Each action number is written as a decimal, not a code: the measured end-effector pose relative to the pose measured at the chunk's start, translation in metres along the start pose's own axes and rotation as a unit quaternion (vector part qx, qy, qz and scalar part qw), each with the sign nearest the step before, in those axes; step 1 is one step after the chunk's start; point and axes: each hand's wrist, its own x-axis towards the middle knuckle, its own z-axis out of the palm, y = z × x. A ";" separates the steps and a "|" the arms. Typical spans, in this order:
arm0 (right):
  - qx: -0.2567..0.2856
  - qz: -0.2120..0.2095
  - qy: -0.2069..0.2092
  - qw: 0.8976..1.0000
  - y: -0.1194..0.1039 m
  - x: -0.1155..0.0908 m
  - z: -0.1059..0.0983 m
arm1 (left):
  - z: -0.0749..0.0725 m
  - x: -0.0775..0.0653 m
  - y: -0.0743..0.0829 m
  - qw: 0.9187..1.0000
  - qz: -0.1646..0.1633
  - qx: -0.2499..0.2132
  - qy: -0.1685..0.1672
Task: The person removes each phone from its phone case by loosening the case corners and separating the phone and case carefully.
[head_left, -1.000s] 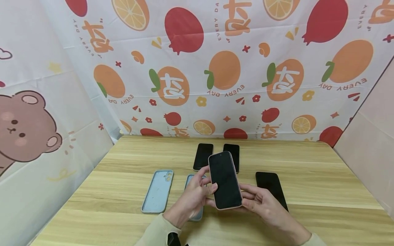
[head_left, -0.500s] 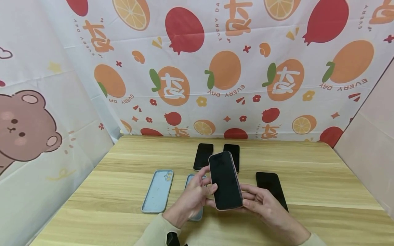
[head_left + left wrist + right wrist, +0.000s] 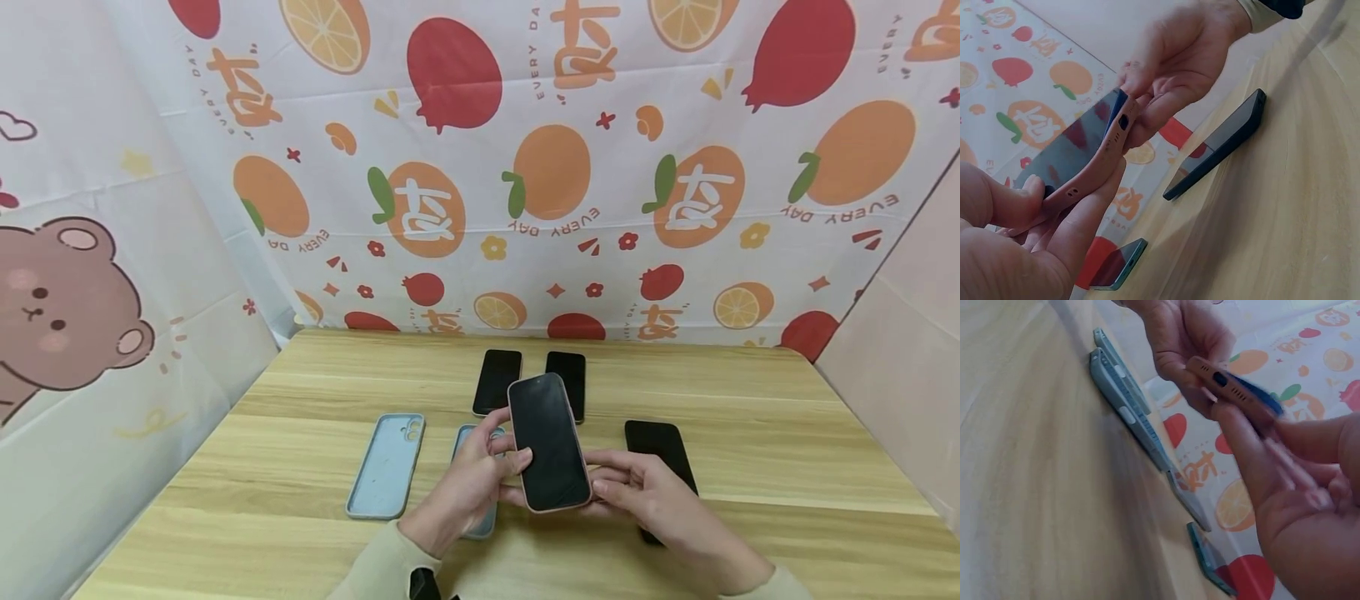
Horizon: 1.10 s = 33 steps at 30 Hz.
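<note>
A black-screened phone [image 3: 551, 450] sits in a pink phone case [image 3: 1088, 172], held up over the table and tilted. My left hand [image 3: 468, 471] grips its left side, thumb over the screen edge and fingers behind. At the lower right corner, my right hand [image 3: 648, 496] pinches the phone and case between thumb and fingers. Both wrist views show the phone's dark blue side [image 3: 1257, 394] standing out of the case along one edge, near the right thumb. The case's bottom end with its port opening faces the wrist cameras.
Two light blue phone cases, one whole case [image 3: 386, 467] and one partly covered case [image 3: 483, 521], lie left on the wooden table [image 3: 262, 500]. Two dark phones, a left one [image 3: 497, 382] and a right one [image 3: 567, 375], lie behind. Another black phone [image 3: 660, 446] is partly under my right forearm.
My right hand has shifted slightly along the lower right corner, its thumb lifting a little. The lower end of the black phone beneath it now shows. My left hand keeps its grip.
</note>
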 end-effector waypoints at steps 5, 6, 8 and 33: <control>-0.037 0.031 0.078 0.996 -0.006 0.000 -0.001 | 0.000 -0.001 0.000 1.000 0.006 0.017 0.008; -0.033 0.028 0.086 0.995 -0.006 -0.001 -0.001 | -0.001 -0.001 -0.001 1.000 0.007 0.021 0.010; -0.028 0.015 0.099 0.995 -0.006 -0.001 -0.002 | -0.002 -0.001 -0.001 0.999 0.009 0.027 0.015; -0.044 0.013 0.148 0.988 -0.013 0.000 0.010 | 0.002 -0.001 -0.005 0.996 0.008 0.069 0.059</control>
